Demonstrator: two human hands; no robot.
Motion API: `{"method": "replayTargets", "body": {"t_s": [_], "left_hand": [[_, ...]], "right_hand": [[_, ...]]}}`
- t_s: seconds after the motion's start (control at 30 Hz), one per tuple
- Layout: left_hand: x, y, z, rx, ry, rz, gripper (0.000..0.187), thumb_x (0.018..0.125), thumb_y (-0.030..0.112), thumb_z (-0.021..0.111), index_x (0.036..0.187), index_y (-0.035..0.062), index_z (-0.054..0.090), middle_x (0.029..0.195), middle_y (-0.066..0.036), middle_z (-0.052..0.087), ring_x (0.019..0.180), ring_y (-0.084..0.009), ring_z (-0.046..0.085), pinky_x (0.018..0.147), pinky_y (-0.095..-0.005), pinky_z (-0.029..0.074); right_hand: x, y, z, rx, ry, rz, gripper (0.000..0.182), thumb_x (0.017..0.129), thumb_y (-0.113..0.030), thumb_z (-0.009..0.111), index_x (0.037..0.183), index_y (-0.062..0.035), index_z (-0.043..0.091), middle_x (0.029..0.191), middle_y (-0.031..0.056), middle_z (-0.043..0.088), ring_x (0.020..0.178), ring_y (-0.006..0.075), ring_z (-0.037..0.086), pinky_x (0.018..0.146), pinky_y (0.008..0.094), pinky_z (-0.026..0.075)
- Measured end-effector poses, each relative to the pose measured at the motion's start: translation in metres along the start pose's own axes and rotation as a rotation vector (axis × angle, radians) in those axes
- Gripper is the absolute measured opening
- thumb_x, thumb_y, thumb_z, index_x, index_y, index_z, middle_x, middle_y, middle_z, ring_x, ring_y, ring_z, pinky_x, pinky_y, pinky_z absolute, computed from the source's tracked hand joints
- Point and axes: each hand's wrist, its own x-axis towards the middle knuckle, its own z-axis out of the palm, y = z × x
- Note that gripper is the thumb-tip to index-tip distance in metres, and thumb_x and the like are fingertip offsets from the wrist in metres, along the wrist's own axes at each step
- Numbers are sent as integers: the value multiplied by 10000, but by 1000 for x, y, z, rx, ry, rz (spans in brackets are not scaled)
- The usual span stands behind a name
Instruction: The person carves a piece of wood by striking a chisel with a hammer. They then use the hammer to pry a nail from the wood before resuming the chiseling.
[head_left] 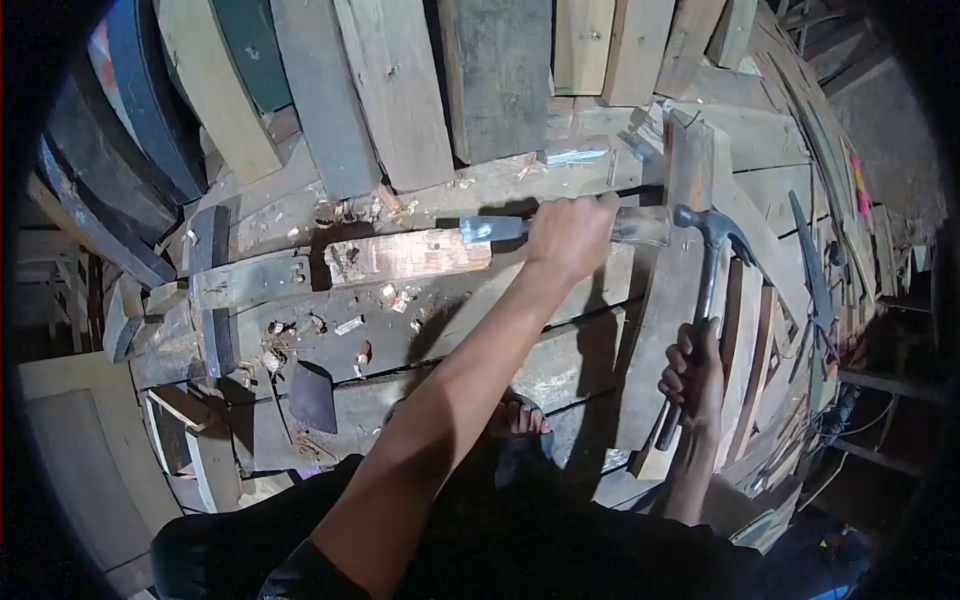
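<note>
My left hand [572, 238] is wrapped round the handle of a chisel [490, 229], held nearly level with its blade toward the left. The blade tip lies over the right end of a pale, freshly cut wood block [405, 260]. In my right hand [694, 372] is a claw hammer [709, 270], gripped by its handle. The hammer's head is right at the butt end of the chisel handle, with the claw pointing right. Wood chips [395, 298] lie scattered about the block.
Behind the block, several boards [395, 90] stand in a row. A short wooden piece [250, 283] adjoins the block's left side. A dark flat blade-like piece [312, 397] lies at the lower left. Bare toes [525, 416] show below my left forearm. A handsaw [815, 265] lies at the right.
</note>
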Motion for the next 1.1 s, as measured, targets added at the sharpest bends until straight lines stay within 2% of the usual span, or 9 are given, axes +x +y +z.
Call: {"method": "replayTargets", "body": {"t_s": [0.27,0.33,0.5,0.6,0.73,0.83,0.93,0.97,1.1], "left_hand": [[0,3,-9,6,-98,-20,186,857,85,595,1006,51,702,798,-198,746,741,-358,760,658,-487,597],[-2,2,-7,26,-69,-4,193,859,92,598,1014,51,704,817,-195,750,759,-351,763,665,-484,597],[-4,-3,0,53,-94,18,197,856,95,602,1013,45,709,857,-186,759,793,-340,767,679,-472,602],[-5,-4,-1,65,-101,16,181,859,93,598,994,50,711,851,-184,758,790,-340,766,685,-463,608],[-5,-4,-3,74,-36,34,163,867,100,606,980,58,717,849,-180,755,782,-331,766,675,-460,605],[-6,-2,-1,75,-89,20,159,868,101,610,973,59,721,868,-178,756,785,-330,765,675,-459,605],[-10,-3,2,79,-92,25,161,867,99,610,970,62,727,884,-180,757,789,-330,766,682,-461,606],[-9,-3,2,75,-100,14,163,866,98,611,971,63,730,890,-180,758,790,-330,766,686,-462,606],[-13,-15,-1,99,-153,22,174,850,84,615,978,60,731,877,-184,756,800,-341,764,703,-469,605]], "right_hand": [[3,-16,-39,468,-76,-411,498,1062,-619,422,823,-184,387,600,-80,267,424,36,198,347,223,178],[3,-2,-25,545,29,-381,506,1060,-626,422,818,-183,385,594,-73,258,421,45,202,357,232,188],[-5,17,-3,-77,77,96,600,1018,-741,347,801,-186,413,582,-46,325,384,96,216,364,275,178],[-6,8,-29,-98,21,-4,577,1023,-717,386,798,-187,430,575,-68,320,384,64,222,354,270,168],[-17,-17,-27,103,314,-222,523,1028,-678,445,811,-202,436,586,-76,317,386,43,211,334,230,163],[-5,-19,-40,327,155,-386,494,1037,-650,461,827,-203,451,598,-75,331,406,49,240,349,228,171],[7,3,-27,367,187,-313,497,1030,-661,468,832,-205,450,603,-75,331,432,59,257,376,233,185],[3,8,7,220,404,-236,517,1011,-688,482,821,-208,445,607,-77,322,445,65,253,399,244,184],[9,25,-7,-37,23,111,537,1013,-694,463,774,-215,416,544,-90,240,379,45,183,352,256,136]]}}
